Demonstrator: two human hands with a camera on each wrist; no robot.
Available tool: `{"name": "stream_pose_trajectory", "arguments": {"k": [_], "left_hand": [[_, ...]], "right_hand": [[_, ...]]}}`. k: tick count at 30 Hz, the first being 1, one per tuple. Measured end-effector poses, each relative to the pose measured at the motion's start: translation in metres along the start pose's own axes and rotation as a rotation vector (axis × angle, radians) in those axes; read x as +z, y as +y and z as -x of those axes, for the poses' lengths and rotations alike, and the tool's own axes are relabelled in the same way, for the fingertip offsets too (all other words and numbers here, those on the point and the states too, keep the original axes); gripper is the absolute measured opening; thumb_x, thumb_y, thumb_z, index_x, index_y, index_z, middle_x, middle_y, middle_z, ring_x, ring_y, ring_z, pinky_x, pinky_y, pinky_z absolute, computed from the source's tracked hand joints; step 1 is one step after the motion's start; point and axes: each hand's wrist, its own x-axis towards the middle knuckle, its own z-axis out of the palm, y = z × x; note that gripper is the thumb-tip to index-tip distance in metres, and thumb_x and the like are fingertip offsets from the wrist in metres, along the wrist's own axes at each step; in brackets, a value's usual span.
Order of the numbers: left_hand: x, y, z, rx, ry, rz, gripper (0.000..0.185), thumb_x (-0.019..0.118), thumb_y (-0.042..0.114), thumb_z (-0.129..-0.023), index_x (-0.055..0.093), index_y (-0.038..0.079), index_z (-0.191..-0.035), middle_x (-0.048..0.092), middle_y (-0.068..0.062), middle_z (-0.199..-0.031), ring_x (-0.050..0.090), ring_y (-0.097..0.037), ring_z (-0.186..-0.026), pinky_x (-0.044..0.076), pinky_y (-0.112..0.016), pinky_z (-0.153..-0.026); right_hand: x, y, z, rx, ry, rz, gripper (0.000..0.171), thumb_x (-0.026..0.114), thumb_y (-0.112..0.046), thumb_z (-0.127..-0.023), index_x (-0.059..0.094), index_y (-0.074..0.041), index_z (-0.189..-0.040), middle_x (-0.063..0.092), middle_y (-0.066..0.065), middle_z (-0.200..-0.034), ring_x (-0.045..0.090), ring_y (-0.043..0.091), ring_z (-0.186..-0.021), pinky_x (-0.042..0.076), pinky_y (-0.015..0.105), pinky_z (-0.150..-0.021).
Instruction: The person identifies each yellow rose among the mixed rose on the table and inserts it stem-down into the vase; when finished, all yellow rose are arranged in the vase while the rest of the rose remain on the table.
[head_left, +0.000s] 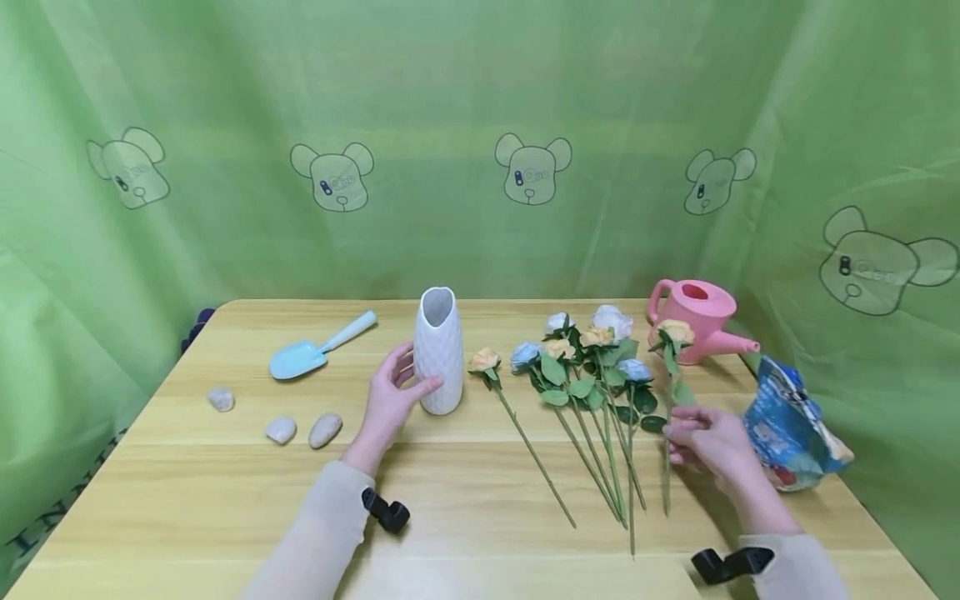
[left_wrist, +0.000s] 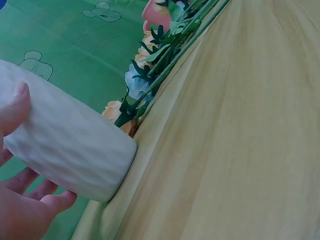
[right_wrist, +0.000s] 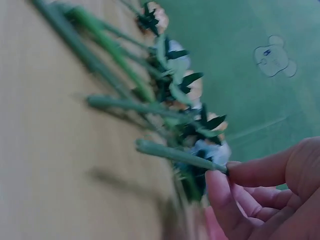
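A white textured vase stands upright near the middle of the table. My left hand holds it from the left, thumb across the front and fingers behind; the left wrist view shows the vase from low down, its base on the wood. On the right, my right hand pinches the green stem of a peach rose between thumb and fingers. In the right wrist view the pinched stem is lifted over the table. Several peach, blue and white roses lie between the two hands, stems toward me.
A pink watering can stands at the back right, with a crumpled blue bag in front of it. On the left lie a light blue hand trowel and stones, among them a grey one. Green curtains surround the table.
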Motion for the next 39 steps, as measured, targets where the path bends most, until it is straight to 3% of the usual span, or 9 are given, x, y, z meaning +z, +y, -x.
{"name": "stream_pose_trajectory", "arguments": {"k": [6, 15, 26, 39], "left_hand": [[-0.001, -0.015, -0.006, 0.013, 0.014, -0.022, 0.068, 0.079, 0.011, -0.074, 0.046, 0.011, -0.133, 0.05, -0.014, -0.13, 0.048, -0.03, -0.118, 0.04, -0.042, -0.1], [0.001, -0.016, -0.003, 0.031, -0.003, -0.07, 0.074, 0.078, 0.015, -0.075, 0.04, 0.01, -0.139, 0.047, -0.013, -0.134, 0.048, -0.029, -0.118, 0.04, -0.04, -0.101], [0.005, 0.014, 0.008, 0.003, -0.02, -0.086, 0.07, 0.076, 0.01, -0.077, 0.041, 0.007, -0.137, 0.045, -0.015, -0.135, 0.044, -0.032, -0.12, 0.04, -0.041, -0.1], [0.007, 0.015, 0.01, 0.021, -0.02, -0.088, 0.069, 0.077, 0.01, -0.076, 0.043, 0.007, -0.136, 0.046, -0.016, -0.134, 0.045, -0.033, -0.119, 0.041, -0.041, -0.099]], "right_hand": [[0.006, -0.026, 0.003, -0.148, 0.049, 0.016, 0.053, 0.061, -0.002, -0.087, 0.035, 0.013, -0.131, 0.06, 0.008, -0.094, 0.063, 0.018, -0.072, 0.057, 0.035, -0.067], [0.048, -0.067, 0.0, -0.321, 0.005, -0.086, 0.043, 0.062, 0.002, -0.086, 0.043, 0.012, -0.122, 0.059, 0.005, -0.09, 0.063, 0.015, -0.069, 0.057, 0.035, -0.063], [0.109, -0.129, -0.011, -0.435, -0.023, -0.117, 0.039, 0.065, 0.004, -0.082, 0.05, 0.006, -0.119, 0.058, 0.013, -0.095, 0.061, 0.016, -0.071, 0.057, 0.035, -0.065], [0.172, -0.22, -0.017, -0.646, -0.056, -0.254, 0.034, 0.064, 0.006, -0.082, 0.054, 0.001, -0.114, 0.059, 0.014, -0.096, 0.058, 0.02, -0.077, 0.057, 0.035, -0.066]]}}
